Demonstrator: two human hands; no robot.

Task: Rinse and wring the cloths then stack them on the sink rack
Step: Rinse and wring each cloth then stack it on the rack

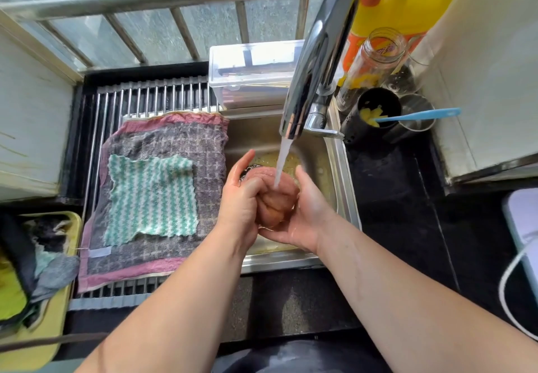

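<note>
Cloth (275, 197), pinkish and balled up, is sitting over the sink (339, 186) under the running water (283, 160). I am cupping it with my left hand (241, 197) and my right hand (302, 212), both closing around it. Just left, the rack (163, 93) is carrying a grey towel (174, 142) with a green-striped cloth (151, 197) flat on top; bare bars are showing only at its far edge. The jar (375, 60) label is too blurred to read.

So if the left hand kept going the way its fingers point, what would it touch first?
Probably the stainless steel sink's back wall below the chrome tap; the left hand's fingers point up-frame past the balled pink cloth. Depth unclear.
</note>
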